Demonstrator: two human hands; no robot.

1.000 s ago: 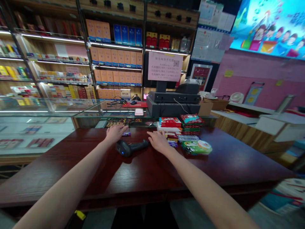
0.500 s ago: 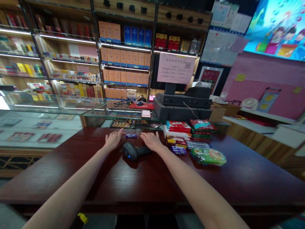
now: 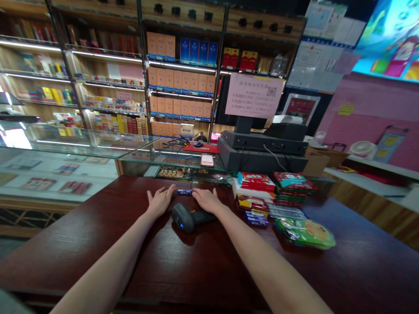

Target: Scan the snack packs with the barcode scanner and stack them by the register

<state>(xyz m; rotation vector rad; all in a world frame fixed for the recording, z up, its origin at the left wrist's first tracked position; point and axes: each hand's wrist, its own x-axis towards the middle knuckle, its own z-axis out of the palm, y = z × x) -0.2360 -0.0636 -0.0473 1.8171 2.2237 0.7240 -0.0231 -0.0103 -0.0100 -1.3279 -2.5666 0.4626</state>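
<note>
While our left hand [image 3: 160, 202] spreads empty beside the purple packet [image 3: 184, 192] on the table [image 3: 173, 270], our right hand [image 3: 207, 200] meets its end, grip unclear; we judge it light, stiffish, best pinched midway.

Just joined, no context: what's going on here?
A person's two bare hands flank a small purple pack on the table: left hand by one end, right hand at the other, contact unclear. A scanner lies nearer the wearer, its handle partly hidden by the right wrist. Snack packs are stacked to the right.
</note>
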